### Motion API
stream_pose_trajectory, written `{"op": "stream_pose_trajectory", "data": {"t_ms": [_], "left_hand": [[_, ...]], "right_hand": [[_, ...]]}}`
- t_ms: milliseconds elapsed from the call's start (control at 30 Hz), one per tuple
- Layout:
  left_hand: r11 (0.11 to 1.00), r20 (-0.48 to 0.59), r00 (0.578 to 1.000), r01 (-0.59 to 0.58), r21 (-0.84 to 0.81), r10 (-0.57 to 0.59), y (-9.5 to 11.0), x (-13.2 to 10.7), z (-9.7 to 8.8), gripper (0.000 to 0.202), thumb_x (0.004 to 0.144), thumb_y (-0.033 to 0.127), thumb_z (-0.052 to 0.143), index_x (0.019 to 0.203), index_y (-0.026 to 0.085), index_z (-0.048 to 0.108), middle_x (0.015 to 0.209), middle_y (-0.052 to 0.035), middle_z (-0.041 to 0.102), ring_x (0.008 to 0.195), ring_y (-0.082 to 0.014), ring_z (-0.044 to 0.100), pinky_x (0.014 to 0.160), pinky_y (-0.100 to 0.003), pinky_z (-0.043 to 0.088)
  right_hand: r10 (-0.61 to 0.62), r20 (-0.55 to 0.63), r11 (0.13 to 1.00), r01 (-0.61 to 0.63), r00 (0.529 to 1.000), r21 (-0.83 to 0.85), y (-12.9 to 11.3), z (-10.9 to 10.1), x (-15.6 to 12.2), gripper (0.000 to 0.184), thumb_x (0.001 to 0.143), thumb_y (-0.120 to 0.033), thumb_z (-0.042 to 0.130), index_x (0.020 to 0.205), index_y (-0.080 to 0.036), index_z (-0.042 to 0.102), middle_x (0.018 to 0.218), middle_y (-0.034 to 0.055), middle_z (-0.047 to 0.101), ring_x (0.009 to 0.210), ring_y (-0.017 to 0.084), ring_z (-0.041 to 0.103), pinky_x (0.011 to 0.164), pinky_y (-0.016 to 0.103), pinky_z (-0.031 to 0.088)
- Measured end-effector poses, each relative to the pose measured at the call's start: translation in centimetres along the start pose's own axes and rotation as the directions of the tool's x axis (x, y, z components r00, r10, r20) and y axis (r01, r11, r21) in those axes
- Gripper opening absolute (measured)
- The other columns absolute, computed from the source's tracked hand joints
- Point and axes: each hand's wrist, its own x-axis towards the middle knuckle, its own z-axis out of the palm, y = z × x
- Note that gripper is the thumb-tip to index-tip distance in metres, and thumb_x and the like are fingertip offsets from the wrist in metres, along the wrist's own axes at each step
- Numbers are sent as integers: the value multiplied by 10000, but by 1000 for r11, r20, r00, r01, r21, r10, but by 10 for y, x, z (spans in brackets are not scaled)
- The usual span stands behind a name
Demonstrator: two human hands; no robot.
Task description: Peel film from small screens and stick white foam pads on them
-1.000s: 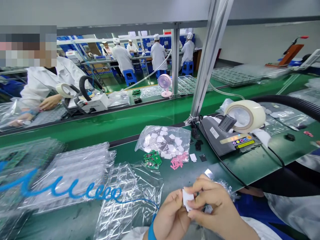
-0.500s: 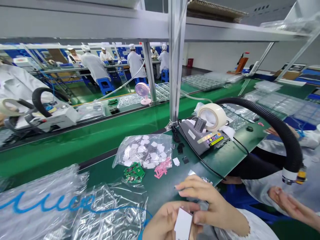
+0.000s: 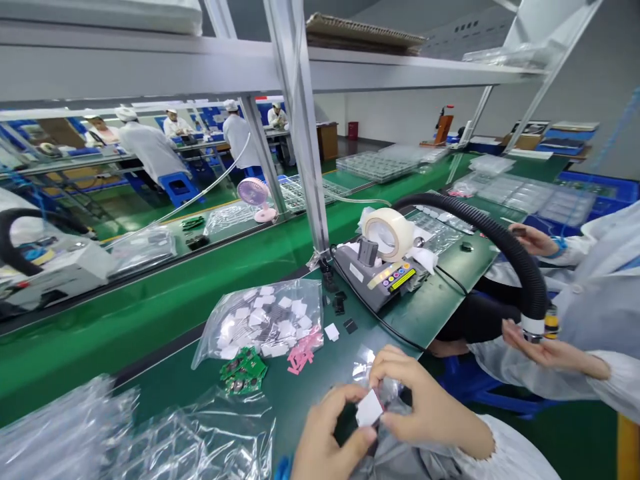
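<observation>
A small square piece (image 3: 369, 408) with a white face and a reddish edge is between my hands, just above the table edge. My right hand (image 3: 425, 403) pinches it at its right side with thumb and fingers. My left hand (image 3: 327, 430) is closed around its left side, with the index fingertip at the upper left edge and the thumb at the lower edge. Clear plastic film (image 3: 363, 363) lies just behind my fingers. Nearby on the green table (image 3: 310, 380) are pink strips (image 3: 304, 350), green circuit boards (image 3: 243, 371) and a loose white square (image 3: 331, 331).
A clear bag of white pieces (image 3: 257, 317) lies beyond the boards. Behind it stand a grey tape dispenser (image 3: 375, 277) and a metal post (image 3: 300, 133). A black hose (image 3: 480, 220) arches toward a co-worker's hands (image 3: 545, 347) at right. Plastic bags (image 3: 200, 440) cover the left front.
The view has turned right. The white-faced piece has tilted and moved up slightly between my hands, and my left fingers have spread around it. The co-worker's upper hand now holds a small dark item.
</observation>
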Motion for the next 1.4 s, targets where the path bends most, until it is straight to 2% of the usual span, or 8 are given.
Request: {"op": "stream_pose_trajectory", "data": {"t_ms": [167, 300, 400, 533, 667, 900, 1233, 1400], "left_hand": [[965, -115, 992, -17, 262, 49, -1, 5, 1, 265, 642, 354, 727, 879, 248, 671, 915, -66, 704, 916, -255, 612, 820, -304, 416], [972, -87, 983, 141, -188, -159, -1, 2, 3, 242, 654, 368, 728, 809, 223, 611, 813, -32, 686, 890, -212, 622, 815, -285, 422], [785, 60, 966, 241, -571, -253, 2, 0, 3, 219, 693, 355, 707, 701, 193, 559, 747, -31, 685, 828, -177, 633, 861, -316, 425], [496, 180, 939, 311, -811, -294, 0, -1, 1, 192, 696, 324, 715, 759, 185, 598, 807, -62, 721, 790, -163, 661, 889, -371, 431], [329, 225, 931, 316, -890, -288, -7, -7, -2, 186, 697, 330, 717, 790, 199, 624, 819, -61, 737, 789, -162, 673, 885, -384, 440], [290, 149, 931, 251, -923, -333, -8, -17, -4, 227, 718, 353, 697, 849, 186, 617, 819, -46, 736, 809, -162, 669, 866, -368, 442], [255, 91, 920, 199, -946, -381, -13, -28, -15, 239, 729, 365, 683, 861, 186, 596, 835, -31, 717, 844, -165, 654, 854, -356, 432], [264, 53, 933, 155, -952, -357, -13, -30, -17, 206, 719, 347, 695, 760, 194, 563, 803, -7, 708, 841, -165, 655, 869, -366, 428]], "right_hand": [[267, -108, 910, -213, 958, 357, 16, -11, 3, 291, 518, -136, 739, 787, -203, 649, 768, -11, 592, 751, 168, 535, 761, 315, 405], [512, -360, 781, -247, 780, 574, 68, -42, 22, 313, 737, -413, 658, 959, -208, 577, 789, -9, 594, 649, 115, 544, 644, 267, 457], [645, -399, 681, -253, 652, 687, 103, -69, 41, 267, 874, -420, 518, 909, -159, 563, 769, -7, 579, 608, 100, 546, 580, 261, 473], [675, -428, 651, -213, 601, 729, 111, -80, 58, 231, 904, -356, 501, 861, -137, 557, 741, -22, 552, 584, 85, 523, 555, 245, 464], [569, -505, 736, -128, 649, 665, 69, -45, 45, 264, 800, -411, 618, 706, -187, 516, 662, -57, 475, 595, 82, 457, 586, 212, 407], [127, -94, 954, -95, 987, 284, -23, 31, 13, 254, 811, -403, 592, 658, -206, 543, 732, -5, 472, 716, 154, 461, 674, 279, 374], [129, 17, 979, -130, 992, 159, -23, 55, 37, 323, 858, -466, 482, 663, -209, 473, 718, -4, 452, 675, 151, 466, 607, 278, 385], [90, -122, 993, -98, 988, -61, -14, 69, 38, 240, 867, -352, 462, 669, -217, 462, 716, 1, 470, 702, 171, 481, 637, 302, 374]]}}
